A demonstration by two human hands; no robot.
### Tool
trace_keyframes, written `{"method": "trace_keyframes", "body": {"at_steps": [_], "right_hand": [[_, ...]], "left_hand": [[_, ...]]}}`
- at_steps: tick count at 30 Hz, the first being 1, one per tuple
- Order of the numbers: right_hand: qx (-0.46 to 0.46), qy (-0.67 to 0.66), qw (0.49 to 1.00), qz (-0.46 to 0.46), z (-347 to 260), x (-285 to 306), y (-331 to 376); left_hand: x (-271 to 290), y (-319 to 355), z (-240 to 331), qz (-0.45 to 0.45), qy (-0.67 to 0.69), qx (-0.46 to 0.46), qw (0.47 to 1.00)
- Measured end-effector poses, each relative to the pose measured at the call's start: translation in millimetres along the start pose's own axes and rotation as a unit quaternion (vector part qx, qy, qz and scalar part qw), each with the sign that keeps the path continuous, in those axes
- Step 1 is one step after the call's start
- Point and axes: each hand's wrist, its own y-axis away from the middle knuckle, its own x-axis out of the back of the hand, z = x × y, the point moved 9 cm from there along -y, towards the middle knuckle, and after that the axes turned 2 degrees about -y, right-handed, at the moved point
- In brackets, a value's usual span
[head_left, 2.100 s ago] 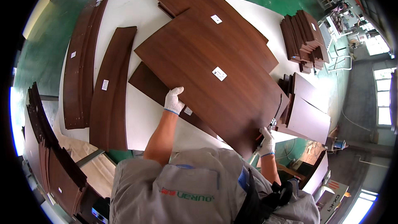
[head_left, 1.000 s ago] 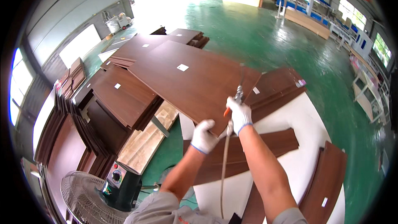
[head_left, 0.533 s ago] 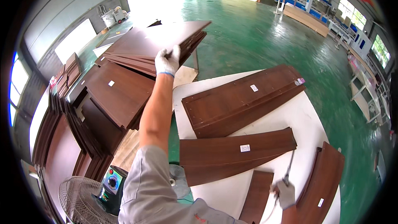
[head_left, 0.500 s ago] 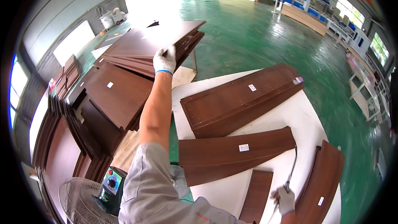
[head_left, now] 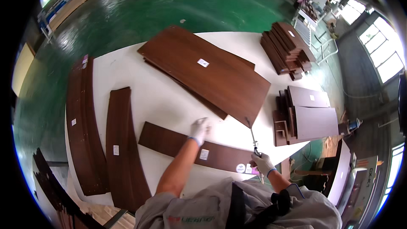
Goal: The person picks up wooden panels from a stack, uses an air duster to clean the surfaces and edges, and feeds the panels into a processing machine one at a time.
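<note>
My right hand [head_left: 263, 163], in a white glove, is closed around an air blow gun [head_left: 255, 145] with a long thin nozzle. The nozzle's tip reaches the near corner of a wide brown panel [head_left: 229, 82], which lies on another board. My left hand [head_left: 201, 129], also gloved, is over the white table between that panel and a narrow brown board [head_left: 176, 144]. Motion smears its fingers. The narrow board carries a white label and lies closest to my body.
Brown boards [head_left: 121, 144] and a longer stack [head_left: 80, 127] lie on the white table [head_left: 114, 76] at left. Stacked brown pieces [head_left: 286, 48] and paler panels [head_left: 316, 121] are at right. Green floor [head_left: 148, 12] surrounds the table; more panels lean [head_left: 339, 174] at lower right.
The view has swung right, toward the table. My left hand has left the stack of brown panels and is now over the table. My right hand still holds the blow gun.
</note>
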Motion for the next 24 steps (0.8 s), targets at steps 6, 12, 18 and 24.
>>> {"method": "trace_keyframes", "body": {"at_steps": [6,12,18,24], "right_hand": [[-0.068,-0.172,0.982,0.047,53,76,7],[0.002,-0.212,0.976,-0.049,34,99,-63],[0.044,-0.287,0.953,-0.087,-8,85,-119],[0.263,0.049,0.957,0.116,-55,136,-109]], "left_hand": [[-163,-24,-114,0.035,0.001,0.183,0.982],[-161,-39,-119,0.076,0.02,0.06,0.995],[-101,18,-106,0.06,-0.056,0.052,0.995],[-5,131,-175,0.053,-0.085,0.089,0.991]]}}
